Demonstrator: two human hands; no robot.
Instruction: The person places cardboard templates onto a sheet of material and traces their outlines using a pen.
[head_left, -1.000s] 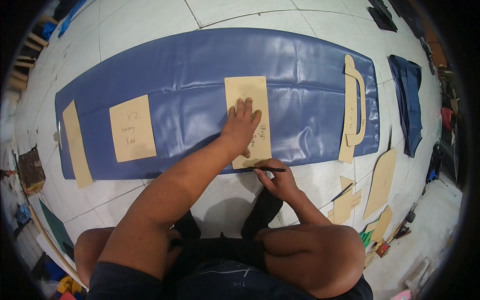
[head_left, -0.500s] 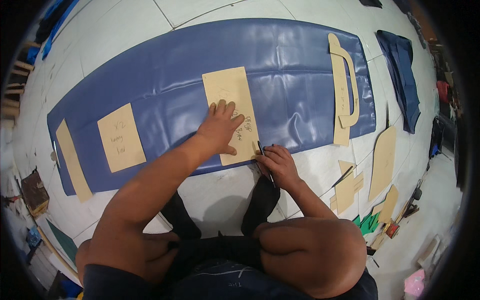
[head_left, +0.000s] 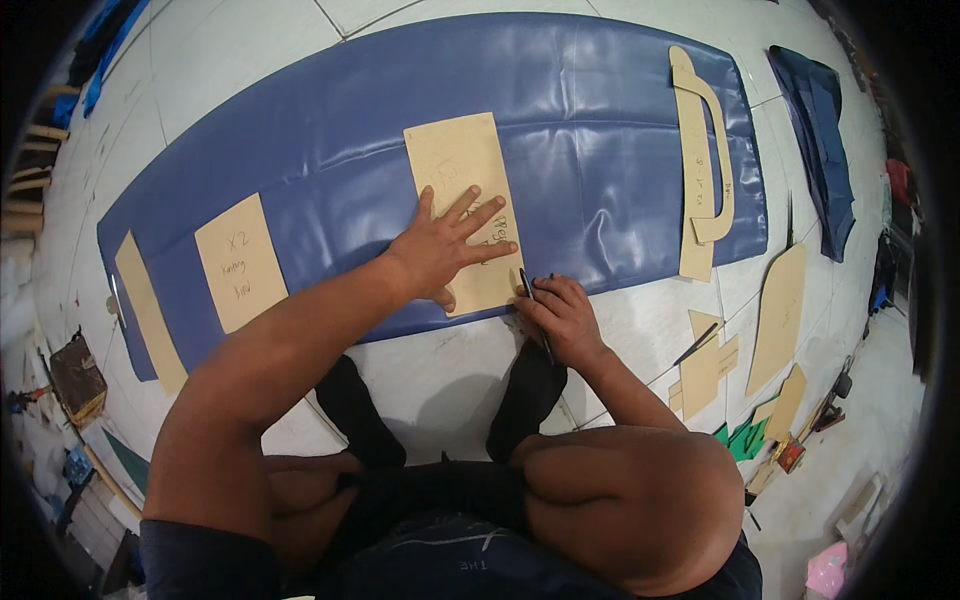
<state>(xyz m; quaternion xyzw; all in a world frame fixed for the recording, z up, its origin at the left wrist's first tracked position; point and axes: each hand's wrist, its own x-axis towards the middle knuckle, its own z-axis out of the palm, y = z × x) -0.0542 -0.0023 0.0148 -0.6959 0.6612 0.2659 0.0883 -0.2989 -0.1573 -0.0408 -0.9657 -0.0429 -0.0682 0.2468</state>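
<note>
Left hand (head_left: 438,247) on card (head_left: 462,148), right (head_left: 564,320) holding pen (head_left: 528,284)

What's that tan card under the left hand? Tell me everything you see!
The tan card is a plain, four-sided piece, longer than it is wide, and looks like stiff paper. Dark handwriting marks it, partly covered. It lies flat on the shiny blue sheet, slightly slanted, its short lower end close to the sheet's near edge. The left hand rests spread across it. A black pen in the right hand is at its right edge; whether it touches is unclear.
</note>
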